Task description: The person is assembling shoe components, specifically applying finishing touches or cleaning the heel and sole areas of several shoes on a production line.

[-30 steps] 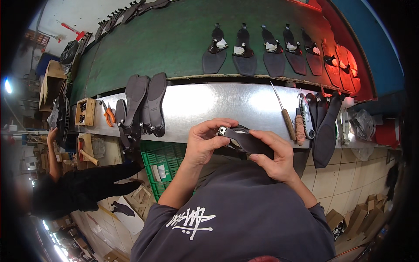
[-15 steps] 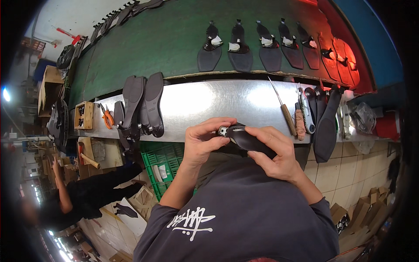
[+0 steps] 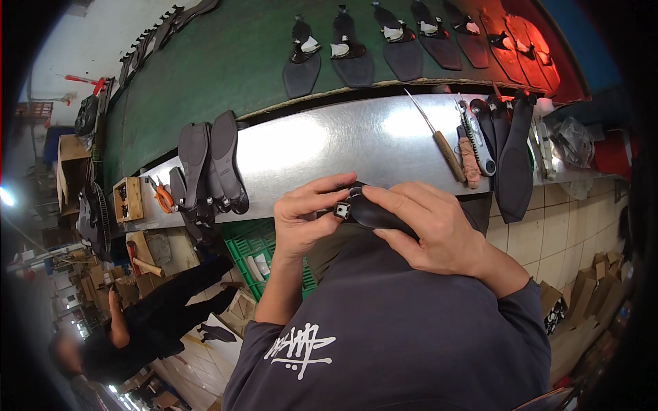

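Both my hands hold a black sandal sole [image 3: 375, 215] in front of my body, at the near edge of the metal bench. My left hand [image 3: 299, 214] grips its left end, where a small pale square piece with a dark centre shows between thumb and fingers. My right hand [image 3: 439, 229] is closed over the sole's right part. Its index fingertip presses close to the left hand's fingers, and its thumb lies underneath along the near side. The right palm hides much of the sole.
On the metal bench [image 3: 329, 140] lie black soles [image 3: 225, 161], orange-handled pliers [image 3: 163, 198], a wooden box [image 3: 136, 200], an awl [image 3: 447, 154], a cloth-wrapped tool [image 3: 469, 164] and more soles [image 3: 515, 181]. Strapped sandals [image 3: 351, 65] line the green table [image 3: 205, 82]. A co-worker [image 3: 164, 301] stands left.
My right hand has slid left along the sole, its index fingertip now near the left hand's fingers. The sole has turned slightly. The whole view has shifted, and the co-worker's arm has changed pose.
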Demonstrator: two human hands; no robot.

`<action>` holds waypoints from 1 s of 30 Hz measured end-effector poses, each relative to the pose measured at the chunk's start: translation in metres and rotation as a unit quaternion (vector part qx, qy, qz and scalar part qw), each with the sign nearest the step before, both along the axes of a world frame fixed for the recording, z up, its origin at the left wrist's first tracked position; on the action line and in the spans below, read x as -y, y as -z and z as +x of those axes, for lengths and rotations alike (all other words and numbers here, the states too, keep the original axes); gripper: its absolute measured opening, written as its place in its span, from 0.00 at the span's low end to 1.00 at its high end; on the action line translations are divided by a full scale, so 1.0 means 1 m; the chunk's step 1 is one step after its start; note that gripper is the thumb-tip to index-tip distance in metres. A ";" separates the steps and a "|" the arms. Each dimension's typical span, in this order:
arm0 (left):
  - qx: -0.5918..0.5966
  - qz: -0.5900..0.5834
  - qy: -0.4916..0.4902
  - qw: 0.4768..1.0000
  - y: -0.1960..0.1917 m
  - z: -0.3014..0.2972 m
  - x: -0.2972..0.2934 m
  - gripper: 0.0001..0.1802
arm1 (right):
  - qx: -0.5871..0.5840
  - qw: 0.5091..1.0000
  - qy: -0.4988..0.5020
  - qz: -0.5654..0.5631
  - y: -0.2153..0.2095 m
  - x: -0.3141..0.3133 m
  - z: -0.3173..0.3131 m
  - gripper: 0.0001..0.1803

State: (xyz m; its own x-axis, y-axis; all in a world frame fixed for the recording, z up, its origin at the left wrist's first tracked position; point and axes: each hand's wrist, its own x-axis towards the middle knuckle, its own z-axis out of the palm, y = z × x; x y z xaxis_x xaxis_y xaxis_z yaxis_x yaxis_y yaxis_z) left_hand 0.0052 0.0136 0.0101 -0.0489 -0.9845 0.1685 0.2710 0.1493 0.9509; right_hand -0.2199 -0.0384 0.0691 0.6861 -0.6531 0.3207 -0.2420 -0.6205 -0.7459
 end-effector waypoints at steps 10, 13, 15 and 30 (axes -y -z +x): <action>0.022 -0.020 0.037 0.999 -0.004 -0.002 0.002 0.26 | 0.011 1.000 -0.001 0.004 0.007 -0.002 0.002 0.26; 0.051 -0.019 0.030 0.998 -0.006 -0.004 0.000 0.25 | 0.003 1.000 -0.001 0.005 0.007 -0.001 0.002 0.26; 0.063 -0.018 0.024 0.998 -0.006 -0.008 -0.001 0.25 | -0.003 1.000 0.001 0.003 0.009 0.001 0.002 0.26; -0.027 0.215 -0.009 0.976 -0.007 -0.022 -0.001 0.24 | -0.012 0.985 -0.017 0.174 0.030 0.015 0.003 0.11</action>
State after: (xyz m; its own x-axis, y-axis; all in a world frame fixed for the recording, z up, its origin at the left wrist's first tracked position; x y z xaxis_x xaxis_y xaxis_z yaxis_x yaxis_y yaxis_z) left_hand -0.0163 0.0142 0.0169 -0.0329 -0.9656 -0.2581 0.3242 -0.2546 0.9111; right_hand -0.2169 -0.0530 0.0392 0.7134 -0.6977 0.0658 -0.2457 -0.3370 -0.9089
